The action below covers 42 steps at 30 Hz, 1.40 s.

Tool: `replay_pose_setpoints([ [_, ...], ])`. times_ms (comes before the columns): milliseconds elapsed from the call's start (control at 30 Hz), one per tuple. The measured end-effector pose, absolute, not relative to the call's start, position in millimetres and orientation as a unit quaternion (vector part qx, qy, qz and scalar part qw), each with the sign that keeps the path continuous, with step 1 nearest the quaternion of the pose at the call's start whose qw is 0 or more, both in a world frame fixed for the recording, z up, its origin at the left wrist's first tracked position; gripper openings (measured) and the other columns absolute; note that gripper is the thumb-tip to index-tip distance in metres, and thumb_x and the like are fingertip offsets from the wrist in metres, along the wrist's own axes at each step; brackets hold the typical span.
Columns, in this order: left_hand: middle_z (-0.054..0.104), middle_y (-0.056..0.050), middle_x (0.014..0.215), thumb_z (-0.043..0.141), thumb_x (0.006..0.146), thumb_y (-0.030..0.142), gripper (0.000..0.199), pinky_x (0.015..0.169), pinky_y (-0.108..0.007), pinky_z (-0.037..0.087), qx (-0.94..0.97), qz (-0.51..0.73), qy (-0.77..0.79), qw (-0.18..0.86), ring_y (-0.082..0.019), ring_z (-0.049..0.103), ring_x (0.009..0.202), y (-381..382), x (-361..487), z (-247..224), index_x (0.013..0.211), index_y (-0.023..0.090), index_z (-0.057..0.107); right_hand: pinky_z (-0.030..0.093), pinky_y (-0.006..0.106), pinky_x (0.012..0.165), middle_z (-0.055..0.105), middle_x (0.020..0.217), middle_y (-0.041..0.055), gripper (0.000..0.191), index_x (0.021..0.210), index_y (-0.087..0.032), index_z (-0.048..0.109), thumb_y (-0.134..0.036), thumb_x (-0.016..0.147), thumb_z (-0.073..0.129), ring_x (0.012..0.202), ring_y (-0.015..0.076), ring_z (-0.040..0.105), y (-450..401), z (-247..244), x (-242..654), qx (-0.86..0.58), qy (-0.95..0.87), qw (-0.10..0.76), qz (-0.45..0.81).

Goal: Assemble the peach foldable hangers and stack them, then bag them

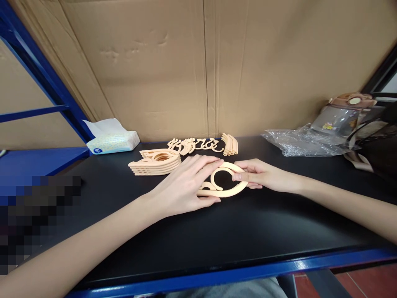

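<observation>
Both hands (pixel 192 182) (pixel 256 174) around seemingly folded hanger (pixel 237 191)

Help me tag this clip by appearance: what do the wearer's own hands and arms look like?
The left hand and right hand are bare, slender-fingered, without visible gloves, rings or watch. Neither forearm shows a sleeve or marking.
</observation>
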<state>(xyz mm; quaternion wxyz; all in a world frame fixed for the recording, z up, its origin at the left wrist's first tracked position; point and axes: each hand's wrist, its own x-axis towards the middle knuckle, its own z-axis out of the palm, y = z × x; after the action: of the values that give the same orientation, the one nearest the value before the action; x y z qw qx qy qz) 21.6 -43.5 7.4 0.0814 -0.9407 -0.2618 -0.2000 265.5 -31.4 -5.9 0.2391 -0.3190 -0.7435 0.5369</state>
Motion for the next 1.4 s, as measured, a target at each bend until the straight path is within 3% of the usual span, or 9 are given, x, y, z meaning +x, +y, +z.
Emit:
replay_pose_setpoints([
  [167, 0.049, -0.011, 0.131, 0.067, 0.079, 0.032, 0.062, 0.099, -0.038, 0.042, -0.943, -0.188, -0.263, 0.075, -0.025, 0.049, 0.116, -44.4, 24.6, 9.0, 0.133, 0.016, 0.041, 0.023, 0.022, 0.045, 0.034, 0.056, -0.0084, 0.028, 0.087, -0.016, 0.052, -0.044, 0.090, 0.051, 0.048, 0.0054, 0.030, -34.6, -5.0, 263.6, -0.315, -0.773, 0.236, 0.497],
  [300, 0.047, -0.010, 0.132, 0.065, 0.079, 0.033, 0.064, 0.101, -0.038, 0.040, -0.935, -0.196, -0.290, 0.059, -0.026, 0.046, 0.120, -28.1, 8.3, 28.4, 0.135, 0.017, 0.040, 0.031, 0.023, 0.048, 0.046, 0.060, -0.0052, 0.039, 0.102, -0.015, 0.054, -0.049, 0.094, 0.037, 0.049, 0.0069, 0.037, -26.7, -7.2, 266.4, -0.337, -0.768, 0.264, 0.476],
  [400, 0.051, -0.007, 0.126, 0.059, 0.082, 0.042, 0.059, 0.094, -0.035, 0.043, -0.904, -0.196, -0.378, 0.034, -0.024, 0.053, 0.111, -10.8, -24.2, 55.8, 0.133, 0.016, 0.043, 0.032, 0.023, 0.049, 0.048, 0.061, -0.0043, 0.042, 0.111, -0.016, 0.054, -0.050, 0.094, 0.038, 0.050, 0.0075, 0.039, -18.2, -10.6, 271.0, -0.369, -0.759, 0.272, 0.462],
  [433, 0.049, -0.006, 0.129, 0.052, 0.086, 0.045, 0.057, 0.097, -0.037, 0.040, -0.893, -0.159, -0.420, 0.022, -0.024, 0.050, 0.115, -5.0, -37.6, 64.7, 0.135, 0.017, 0.041, 0.033, 0.023, 0.049, 0.048, 0.061, -0.0043, 0.041, 0.111, -0.016, 0.054, -0.050, 0.093, 0.039, 0.051, 0.0076, 0.040, -16.0, -11.7, 272.3, -0.378, -0.758, 0.268, 0.459],
  [567, 0.046, -0.003, 0.138, 0.055, 0.078, 0.062, 0.070, 0.100, -0.039, 0.036, -0.846, -0.005, -0.534, -0.003, -0.028, 0.048, 0.118, 16.5, -85.4, 84.1, 0.136, 0.024, 0.043, 0.033, 0.024, 0.051, 0.050, 0.061, -0.0042, 0.035, 0.108, -0.016, 0.055, -0.045, 0.091, 0.046, 0.052, 0.0080, 0.041, -12.7, -13.5, 273.6, -0.397, -0.759, 0.247, 0.454],
  [733, 0.047, -0.002, 0.138, 0.056, 0.079, 0.051, 0.065, 0.100, -0.031, 0.034, -0.841, 0.040, -0.539, -0.032, -0.024, 0.047, 0.120, 27.2, -100.3, 77.9, 0.137, 0.025, 0.042, 0.036, 0.025, 0.056, 0.051, 0.062, -0.0038, 0.031, 0.105, -0.017, 0.057, -0.043, 0.089, 0.050, 0.054, 0.0084, 0.042, -14.0, -12.9, 271.7, -0.391, -0.768, 0.230, 0.452],
  [967, 0.049, -0.004, 0.135, 0.057, 0.080, 0.055, 0.067, 0.099, -0.035, 0.037, -0.852, 0.033, -0.522, -0.017, -0.024, 0.049, 0.116, 27.4, -92.9, 70.7, 0.136, 0.023, 0.043, 0.036, 0.026, 0.057, 0.053, 0.063, -0.0032, 0.030, 0.104, -0.017, 0.058, -0.042, 0.089, 0.050, 0.055, 0.0085, 0.043, -13.4, -13.2, 272.5, -0.390, -0.769, 0.226, 0.454],
  [1267, 0.052, -0.009, 0.133, 0.054, 0.082, 0.055, 0.070, 0.090, -0.030, 0.045, -0.870, 0.034, -0.492, -0.001, -0.021, 0.054, 0.110, 29.0, -96.6, 68.8, 0.138, 0.015, 0.040, 0.035, 0.026, 0.057, 0.054, 0.065, -0.0024, 0.031, 0.104, -0.017, 0.058, -0.043, 0.089, 0.050, 0.056, 0.0088, 0.043, -12.9, -12.4, 272.9, -0.387, -0.775, 0.214, 0.451],
  [1400, 0.045, -0.009, 0.140, 0.055, 0.080, 0.058, 0.078, 0.094, -0.034, 0.043, -0.860, 0.046, -0.508, -0.011, -0.024, 0.051, 0.116, 30.2, -102.0, 68.9, 0.143, 0.019, 0.031, 0.036, 0.027, 0.059, 0.055, 0.065, -0.0020, 0.032, 0.105, -0.016, 0.058, -0.043, 0.089, 0.050, 0.056, 0.0091, 0.043, -12.7, -12.4, 273.1, -0.386, -0.778, 0.210, 0.448],
])
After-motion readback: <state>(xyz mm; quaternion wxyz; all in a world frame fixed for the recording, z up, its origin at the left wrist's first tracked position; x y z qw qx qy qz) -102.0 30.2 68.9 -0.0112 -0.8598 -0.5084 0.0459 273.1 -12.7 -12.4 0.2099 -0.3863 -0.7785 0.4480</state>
